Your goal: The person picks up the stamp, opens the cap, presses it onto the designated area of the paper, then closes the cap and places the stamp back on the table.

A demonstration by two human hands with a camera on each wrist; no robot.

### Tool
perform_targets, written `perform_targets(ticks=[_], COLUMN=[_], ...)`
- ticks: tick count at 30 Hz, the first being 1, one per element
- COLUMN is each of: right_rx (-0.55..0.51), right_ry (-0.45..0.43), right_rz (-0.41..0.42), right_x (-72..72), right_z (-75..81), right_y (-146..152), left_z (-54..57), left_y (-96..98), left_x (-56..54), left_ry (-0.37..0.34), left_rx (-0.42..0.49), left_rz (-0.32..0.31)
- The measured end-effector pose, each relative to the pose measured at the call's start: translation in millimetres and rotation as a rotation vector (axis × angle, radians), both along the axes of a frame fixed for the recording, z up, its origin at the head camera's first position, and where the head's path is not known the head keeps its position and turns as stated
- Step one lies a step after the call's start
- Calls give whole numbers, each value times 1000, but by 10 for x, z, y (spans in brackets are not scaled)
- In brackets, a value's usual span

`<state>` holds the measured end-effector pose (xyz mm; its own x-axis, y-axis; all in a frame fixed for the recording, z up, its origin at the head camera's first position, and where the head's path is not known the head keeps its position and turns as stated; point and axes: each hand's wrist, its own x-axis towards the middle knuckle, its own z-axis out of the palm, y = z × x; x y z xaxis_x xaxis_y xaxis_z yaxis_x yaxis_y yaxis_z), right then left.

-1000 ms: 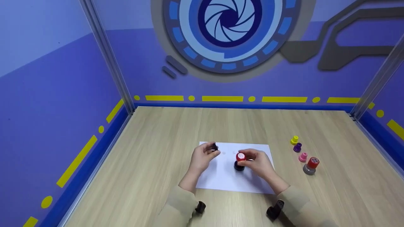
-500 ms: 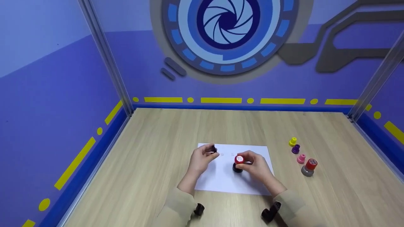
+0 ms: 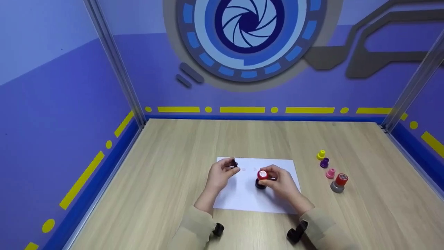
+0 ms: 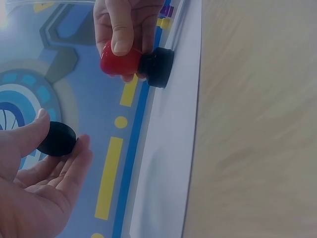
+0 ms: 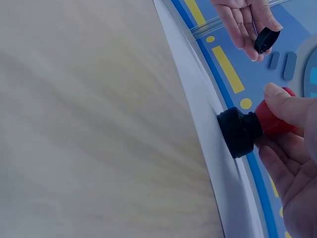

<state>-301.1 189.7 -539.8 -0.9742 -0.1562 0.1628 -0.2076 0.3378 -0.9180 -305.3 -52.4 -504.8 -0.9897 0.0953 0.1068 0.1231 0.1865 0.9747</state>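
Note:
A stamp with a red knob and black base is over the white paper, pinched at the knob by my right hand. The base faces down at the sheet; whether it touches, I cannot tell. My left hand holds a small round black cap between thumb and fingers, raised over the left part of the paper. In the right wrist view the hollow side of the black cap shows. Two faint pinkish marks lie on the sheet between the hands.
To the right of the paper stand small yellow, purple and pink stamps. Nearest me in that group is a larger stamp with a red top and grey base. Printed wall panels border the wooden table.
The head view shifts slightly. Both hands keep their places over the paper, the right on the stamp and the left with the black cap.

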Motion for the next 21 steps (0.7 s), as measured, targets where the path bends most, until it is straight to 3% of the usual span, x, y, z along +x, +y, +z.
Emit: perform_targets(ticks=[8, 21], right_rx=[16, 17], right_ry=[-2, -24], right_rz=[2, 35], right_x=[27, -39], right_z=[13, 42], right_y=[8, 18], left_z=[-28, 22], left_y=[-5, -13], left_x=[21, -4], left_ry=[26, -1], left_rx=[6, -17], left_rz=[-1, -4])
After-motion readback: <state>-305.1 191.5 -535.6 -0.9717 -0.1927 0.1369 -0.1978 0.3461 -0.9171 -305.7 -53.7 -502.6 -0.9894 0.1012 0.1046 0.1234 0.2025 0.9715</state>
